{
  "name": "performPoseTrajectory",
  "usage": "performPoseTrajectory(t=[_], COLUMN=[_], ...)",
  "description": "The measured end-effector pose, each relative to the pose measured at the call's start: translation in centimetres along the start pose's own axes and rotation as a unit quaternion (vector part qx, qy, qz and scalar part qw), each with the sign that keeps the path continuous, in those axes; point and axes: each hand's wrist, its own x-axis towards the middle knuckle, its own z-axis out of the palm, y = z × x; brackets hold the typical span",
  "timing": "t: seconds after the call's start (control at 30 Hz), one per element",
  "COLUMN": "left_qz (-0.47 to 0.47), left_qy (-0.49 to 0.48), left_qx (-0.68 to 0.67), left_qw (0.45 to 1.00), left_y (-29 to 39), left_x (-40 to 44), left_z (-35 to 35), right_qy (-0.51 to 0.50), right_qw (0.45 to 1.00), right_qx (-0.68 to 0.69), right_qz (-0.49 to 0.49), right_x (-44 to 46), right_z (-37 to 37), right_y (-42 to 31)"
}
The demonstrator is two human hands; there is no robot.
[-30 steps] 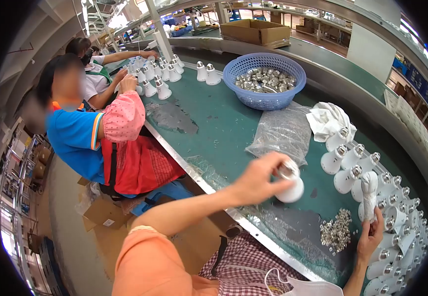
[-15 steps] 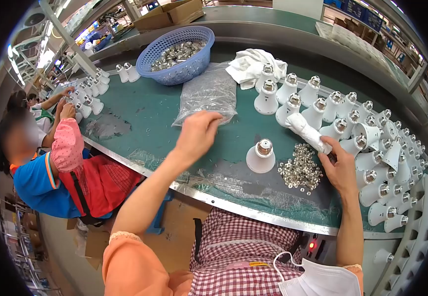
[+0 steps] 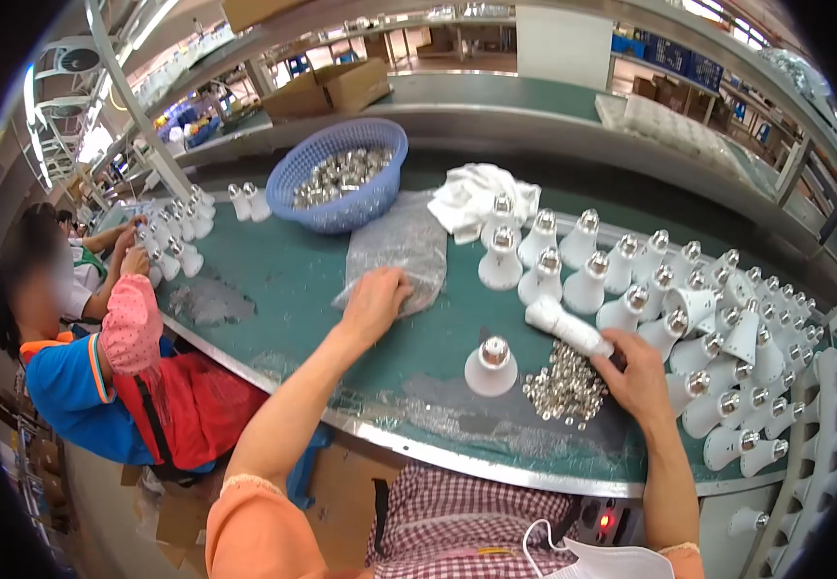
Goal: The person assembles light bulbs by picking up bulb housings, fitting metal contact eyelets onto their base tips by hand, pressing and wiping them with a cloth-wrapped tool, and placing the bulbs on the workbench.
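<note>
My right hand (image 3: 634, 374) grips one end of a white wrapped cylinder (image 3: 567, 326); what is inside the wrapping is hidden. Under and beside it lies a pile of small shiny metal pieces (image 3: 567, 386). A single white lamp housing with a metal screw cap (image 3: 491, 369) stands upright just left of that pile. My left hand (image 3: 376, 303) is at the near edge of a clear plastic bag (image 3: 397, 241), its fingers curled together. Whether they pinch the bag or a small piece cannot be made out.
Many similar lamp housings (image 3: 587, 280) crowd the right side, some tipped over. A blue basket (image 3: 341, 217) of metal caps stands at the back, near a white cloth (image 3: 481, 198). At left, a co-worker in a blue shirt (image 3: 76, 386) handles more housings (image 3: 182, 256).
The camera view has tilted up, so the bench appears lower. My left hand has come onto the near edge of the plastic bag. My right hand keeps its hold on the wrapped cylinder.
</note>
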Motion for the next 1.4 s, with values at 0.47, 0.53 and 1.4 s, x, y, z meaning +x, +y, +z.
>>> performPoseTrajectory(t=[0.47, 0.53, 1.4], left_qz=[-0.156, -0.184, -0.087], left_qy=[-0.158, -0.160, -0.136], left_qx=[-0.578, -0.653, -0.481], left_qw=[0.785, 0.717, 0.862], left_y=[17.2, 18.6, 18.5], left_x=[-4.2, -4.5, -5.4], left_z=[-3.1, -0.5, -1.4], right_qy=[0.117, 0.109, -0.080], right_qw=[0.930, 0.929, 0.943], right_qx=[0.129, 0.135, 0.314], right_qz=[-0.323, -0.328, -0.069], right_x=[-0.4, -0.7, -1.8], right_z=[-0.3, 0.0, 0.1], right_y=[-5.9, -5.8, -5.5])
